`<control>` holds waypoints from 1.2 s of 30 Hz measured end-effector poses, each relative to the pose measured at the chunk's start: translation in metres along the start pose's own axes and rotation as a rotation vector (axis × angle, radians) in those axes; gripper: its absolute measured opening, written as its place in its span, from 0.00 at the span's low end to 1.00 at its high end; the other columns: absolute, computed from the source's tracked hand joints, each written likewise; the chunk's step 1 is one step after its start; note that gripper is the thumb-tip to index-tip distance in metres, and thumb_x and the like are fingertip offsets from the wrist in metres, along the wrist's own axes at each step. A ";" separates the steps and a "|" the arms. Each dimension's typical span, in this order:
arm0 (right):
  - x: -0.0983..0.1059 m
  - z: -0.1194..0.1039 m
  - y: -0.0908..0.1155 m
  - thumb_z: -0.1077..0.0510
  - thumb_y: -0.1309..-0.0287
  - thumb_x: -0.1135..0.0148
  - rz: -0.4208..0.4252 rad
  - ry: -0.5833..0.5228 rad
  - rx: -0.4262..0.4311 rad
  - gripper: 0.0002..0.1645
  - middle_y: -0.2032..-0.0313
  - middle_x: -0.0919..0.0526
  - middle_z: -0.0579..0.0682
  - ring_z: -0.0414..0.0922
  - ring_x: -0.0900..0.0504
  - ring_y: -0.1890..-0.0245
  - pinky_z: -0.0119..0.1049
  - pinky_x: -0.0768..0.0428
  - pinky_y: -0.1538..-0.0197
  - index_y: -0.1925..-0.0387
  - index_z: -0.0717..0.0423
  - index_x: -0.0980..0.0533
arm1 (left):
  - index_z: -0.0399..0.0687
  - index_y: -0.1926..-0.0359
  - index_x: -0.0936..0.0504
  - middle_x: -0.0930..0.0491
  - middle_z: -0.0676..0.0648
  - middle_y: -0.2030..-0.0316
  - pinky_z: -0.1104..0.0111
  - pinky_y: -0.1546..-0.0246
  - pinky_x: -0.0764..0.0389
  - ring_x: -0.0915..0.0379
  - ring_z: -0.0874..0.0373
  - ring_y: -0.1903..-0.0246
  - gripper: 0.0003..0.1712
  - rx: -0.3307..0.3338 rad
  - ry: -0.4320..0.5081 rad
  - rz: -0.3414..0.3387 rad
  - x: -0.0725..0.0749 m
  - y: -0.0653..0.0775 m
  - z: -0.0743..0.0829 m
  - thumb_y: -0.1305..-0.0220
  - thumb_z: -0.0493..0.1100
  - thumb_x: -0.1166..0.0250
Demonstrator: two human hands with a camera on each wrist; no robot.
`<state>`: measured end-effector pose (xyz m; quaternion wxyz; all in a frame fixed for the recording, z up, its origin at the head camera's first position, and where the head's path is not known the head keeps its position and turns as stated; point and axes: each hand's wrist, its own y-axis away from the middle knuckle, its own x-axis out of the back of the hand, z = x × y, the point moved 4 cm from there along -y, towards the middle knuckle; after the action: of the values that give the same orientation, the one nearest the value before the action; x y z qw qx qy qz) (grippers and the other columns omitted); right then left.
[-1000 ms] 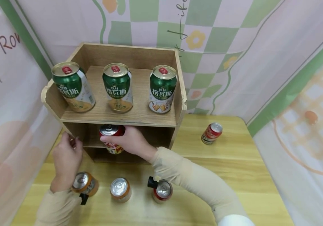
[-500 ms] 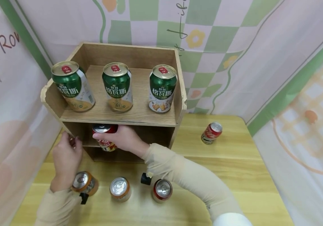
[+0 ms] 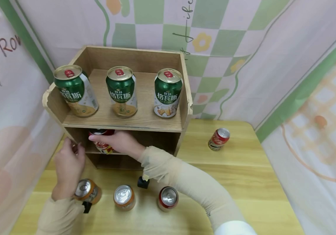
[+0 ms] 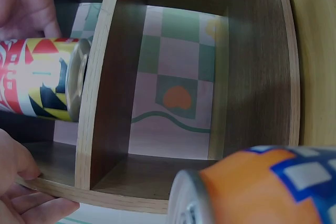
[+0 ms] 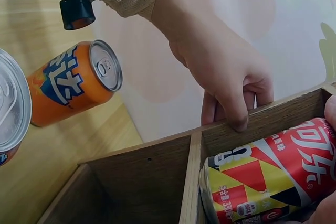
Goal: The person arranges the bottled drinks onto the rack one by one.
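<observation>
My right hand (image 3: 121, 142) grips a red cola can (image 3: 105, 148) with a yellow and black pattern low on its side. The can is upright at the left of the wooden shelf's (image 3: 121, 125) middle compartment, partly covered by fingers and the board above. In the left wrist view, the base of the cola can (image 4: 52, 77) is right at the middle board (image 4: 94, 93). My left hand (image 3: 69, 163) pinches the shelf's left side panel; in the right wrist view, that left hand's thumb (image 5: 236, 114) lies over the panel's edge.
Three green-and-white cans (image 3: 122, 93) stand on the top board. On the table before the shelf are two orange cans (image 3: 124, 197) and a red can (image 3: 168, 198). Another red can (image 3: 219, 139) stands right of the shelf. Printed cloth (image 3: 215, 75) hangs behind and at both sides.
My right hand has moved left with the cola can, along the middle compartment toward the left side panel. The left hand has stayed on the panel.
</observation>
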<state>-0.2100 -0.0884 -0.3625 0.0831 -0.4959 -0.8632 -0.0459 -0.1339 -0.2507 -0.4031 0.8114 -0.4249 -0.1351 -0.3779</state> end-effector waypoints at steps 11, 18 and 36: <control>-0.009 -0.001 -0.008 0.51 0.40 0.27 -0.010 -0.058 0.050 0.31 0.47 0.22 0.30 0.26 0.26 0.48 0.21 0.28 0.40 0.37 0.47 0.27 | 0.24 0.62 0.24 0.18 0.24 0.72 0.39 0.76 0.19 0.20 0.30 0.77 0.07 -0.001 -0.001 -0.006 -0.001 0.000 0.000 0.36 0.30 0.42; -0.013 -0.002 -0.011 0.52 0.39 0.28 -0.019 -0.053 0.054 0.31 0.47 0.23 0.30 0.26 0.26 0.48 0.20 0.29 0.40 0.36 0.49 0.28 | 0.25 0.62 0.24 0.18 0.25 0.73 0.40 0.78 0.21 0.20 0.30 0.77 0.07 0.002 -0.015 0.001 -0.001 0.001 -0.001 0.35 0.30 0.41; -0.018 -0.005 -0.018 0.56 0.39 0.28 -0.026 -0.040 0.145 0.34 0.42 0.23 0.34 0.25 0.29 0.45 0.20 0.32 0.36 0.33 0.52 0.29 | 0.26 0.63 0.25 0.17 0.25 0.73 0.39 0.79 0.22 0.20 0.29 0.77 0.07 -0.018 -0.023 0.020 -0.001 0.001 -0.002 0.36 0.31 0.41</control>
<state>-0.2162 -0.1133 -0.3609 0.1009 -0.4779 -0.8722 0.0255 -0.1339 -0.2518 -0.4054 0.8098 -0.4375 -0.1368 -0.3663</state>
